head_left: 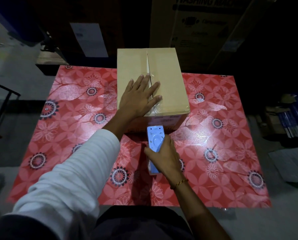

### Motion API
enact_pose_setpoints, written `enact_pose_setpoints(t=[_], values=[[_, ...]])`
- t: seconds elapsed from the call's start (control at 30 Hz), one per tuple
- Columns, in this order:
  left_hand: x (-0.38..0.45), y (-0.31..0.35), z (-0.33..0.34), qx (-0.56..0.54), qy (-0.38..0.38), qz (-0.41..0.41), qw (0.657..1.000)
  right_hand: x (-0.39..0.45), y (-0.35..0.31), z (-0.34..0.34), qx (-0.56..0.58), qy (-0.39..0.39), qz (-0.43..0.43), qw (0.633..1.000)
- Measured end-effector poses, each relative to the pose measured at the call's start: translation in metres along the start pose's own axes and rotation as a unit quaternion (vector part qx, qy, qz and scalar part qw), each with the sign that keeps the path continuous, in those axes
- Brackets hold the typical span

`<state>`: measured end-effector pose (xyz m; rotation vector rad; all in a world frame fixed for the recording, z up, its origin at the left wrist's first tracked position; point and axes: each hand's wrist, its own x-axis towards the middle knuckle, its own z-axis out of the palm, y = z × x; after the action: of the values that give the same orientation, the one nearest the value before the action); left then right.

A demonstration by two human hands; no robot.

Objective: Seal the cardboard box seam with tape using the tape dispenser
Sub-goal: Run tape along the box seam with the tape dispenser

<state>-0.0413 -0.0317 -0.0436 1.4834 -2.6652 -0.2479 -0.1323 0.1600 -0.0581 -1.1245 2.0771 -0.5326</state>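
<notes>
A brown cardboard box [169, 80] stands at the far middle of the table, flaps closed, its centre seam [148, 63] running away from me. Clear tape [155, 108] covers the near part of the seam and wrinkles over the front edge. My left hand [139, 97] lies flat on the box top with fingers spread across the seam. My right hand [163, 156] grips a light blue tape dispenser [154, 139], its toothed blade end pointing at the box's near face, just below the top edge.
The table wears a red floral cover [222, 153]. Big cartons [203, 23] stand behind the box in the dark. Stacked items [293, 118] and a grey sheet [290, 163] lie on the floor at right. A black metal frame [3, 101] is at left.
</notes>
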Motion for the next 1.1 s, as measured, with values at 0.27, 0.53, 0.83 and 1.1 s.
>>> enact_pose_setpoints(t=[0.27, 0.53, 0.83, 1.1], values=[[0.000, 0.000, 0.000, -0.003, 0.000, 0.002, 1.000, 0.008, -0.010, -0.006, 0.027, -0.034, 0.018, 0.999], [0.000, 0.000, 0.000, 0.001, 0.004, 0.006, 1.000, 0.012, -0.014, -0.019, -0.016, -0.067, 0.032, 0.997], [-0.001, 0.001, -0.002, -0.003, -0.003, 0.000, 1.000, 0.016, -0.022, -0.036, -0.009, -0.106, 0.047, 0.993], [-0.001, 0.001, -0.002, 0.002, -0.005, 0.000, 1.000, 0.015, -0.023, -0.046, -0.027, -0.138, 0.046, 0.989]])
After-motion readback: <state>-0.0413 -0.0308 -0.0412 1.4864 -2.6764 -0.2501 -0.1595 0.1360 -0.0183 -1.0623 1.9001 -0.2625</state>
